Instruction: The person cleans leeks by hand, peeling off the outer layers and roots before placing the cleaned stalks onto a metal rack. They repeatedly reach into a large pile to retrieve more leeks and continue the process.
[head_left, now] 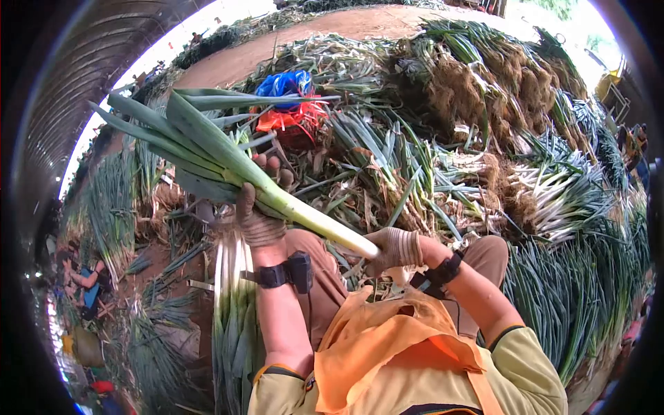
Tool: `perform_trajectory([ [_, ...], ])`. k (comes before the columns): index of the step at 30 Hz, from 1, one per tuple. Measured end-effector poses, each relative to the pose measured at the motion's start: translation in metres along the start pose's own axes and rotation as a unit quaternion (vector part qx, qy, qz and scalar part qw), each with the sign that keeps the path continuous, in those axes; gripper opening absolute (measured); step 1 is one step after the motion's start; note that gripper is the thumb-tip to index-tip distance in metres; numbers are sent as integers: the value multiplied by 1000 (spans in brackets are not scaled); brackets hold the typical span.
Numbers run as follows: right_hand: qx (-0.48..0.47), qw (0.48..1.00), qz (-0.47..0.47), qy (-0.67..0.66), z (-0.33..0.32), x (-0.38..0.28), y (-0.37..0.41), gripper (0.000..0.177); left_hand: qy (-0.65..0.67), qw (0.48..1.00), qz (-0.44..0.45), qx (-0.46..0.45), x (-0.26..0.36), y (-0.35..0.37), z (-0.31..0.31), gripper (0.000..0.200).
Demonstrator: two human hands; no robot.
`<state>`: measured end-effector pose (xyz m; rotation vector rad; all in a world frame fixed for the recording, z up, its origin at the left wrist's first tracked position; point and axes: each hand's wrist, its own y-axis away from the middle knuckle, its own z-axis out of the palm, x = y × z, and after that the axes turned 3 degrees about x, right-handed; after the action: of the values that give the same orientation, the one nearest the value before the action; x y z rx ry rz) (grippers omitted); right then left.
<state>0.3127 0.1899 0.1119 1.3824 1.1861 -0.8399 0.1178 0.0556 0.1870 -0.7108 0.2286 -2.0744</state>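
A thick leek (277, 198) lies slantwise across my lap, its green leaves fanning to the upper left and its white end to the lower right. My left hand (263, 207), in a soiled work glove, wraps round the stalk just below the leaves. At the white root end, my gloved right hand (395, 250) grips the base; the roots are mostly hidden by it. Beside my left knee a bundle of trimmed leeks (234, 311) lies with white ends pointing away from me.
Leek trimmings and loose leaves (360, 183) cover the ground ahead. A heap of rooted leeks (484, 90) rises at the back right; more leeks (567, 297) lie along my right side. Blue (285, 86) and red plastic (294, 123) sit ahead. A person (86, 280) is at the far left.
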Motion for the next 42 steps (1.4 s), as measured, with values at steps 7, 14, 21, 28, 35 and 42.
perform_trajectory([
  [7,174,971,-55,157,-40,25,52,29,-128,973,-190,-2,-19,61,-15,86],
  [14,190,979,45,-50,-5,44,67,38,-165,960,-176,143,-66,81,-49,73],
  [21,266,938,-8,-223,57,68,40,41,-91,947,-202,233,-81,73,20,43],
  [28,174,961,5,-216,64,59,63,30,290,789,-525,135,-112,71,-13,28],
  [35,223,934,-37,-277,55,51,73,37,-765,512,-321,-222,-139,79,-62,28],
  [42,355,926,-10,-132,52,70,56,35,-299,920,-250,38,-83,62,13,32],
])
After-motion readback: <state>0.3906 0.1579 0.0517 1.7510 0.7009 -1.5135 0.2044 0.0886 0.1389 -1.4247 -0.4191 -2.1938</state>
